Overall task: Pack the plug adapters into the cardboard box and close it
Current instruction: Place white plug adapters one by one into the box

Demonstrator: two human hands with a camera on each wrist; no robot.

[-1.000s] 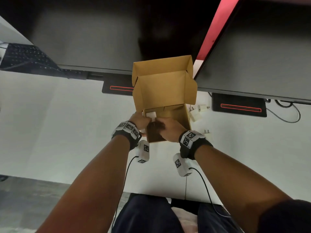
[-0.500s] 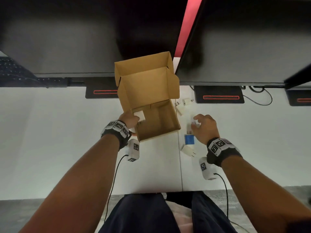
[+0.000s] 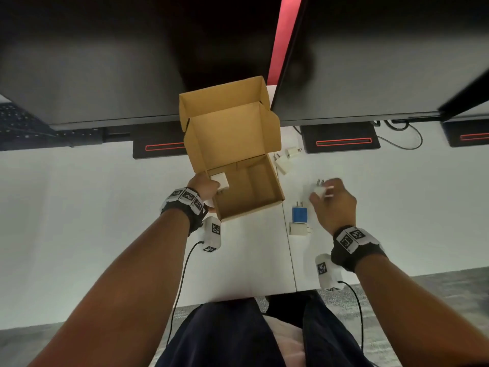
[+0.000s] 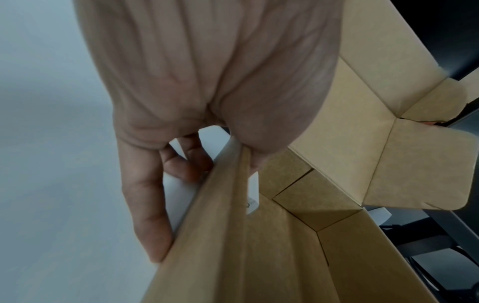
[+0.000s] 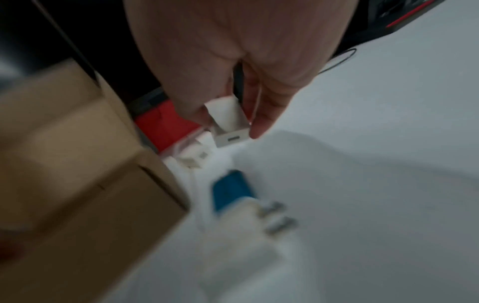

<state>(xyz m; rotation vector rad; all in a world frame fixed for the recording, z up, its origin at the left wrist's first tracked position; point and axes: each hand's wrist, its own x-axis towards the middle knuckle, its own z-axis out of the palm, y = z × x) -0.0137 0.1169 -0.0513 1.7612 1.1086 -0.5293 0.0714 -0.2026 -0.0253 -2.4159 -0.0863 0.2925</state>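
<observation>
The open cardboard box (image 3: pixel 248 186) stands mid-table with its lid (image 3: pixel 230 123) upright. My left hand (image 3: pixel 209 185) grips the box's near-left wall, thumb inside and fingers (image 4: pixel 145 215) outside. A white adapter (image 3: pixel 221 180) sits inside at that corner, under the thumb, also seen as the white adapter (image 4: pixel 252 196) in the left wrist view. Right of the box, my right hand (image 3: pixel 321 190) pinches a white adapter (image 5: pixel 229 125) above the table, prongs pointing away. A blue adapter (image 3: pixel 299 214) and a white one (image 3: pixel 297 229) lie near it.
Two more white adapters (image 3: pixel 287 158) lie on the white table (image 3: pixel 92 221) beyond the box's right wall. Dark monitors (image 3: pixel 92 62) with black bases (image 3: pixel 341 140) stand along the back. A cable (image 3: pixel 402 139) loops at the back right. The table's front edge (image 3: pixel 238 298) is close to my lap.
My right hand left the box's front, swung right and picked a white adapter up off the table. My left hand stayed on the box's left wall.
</observation>
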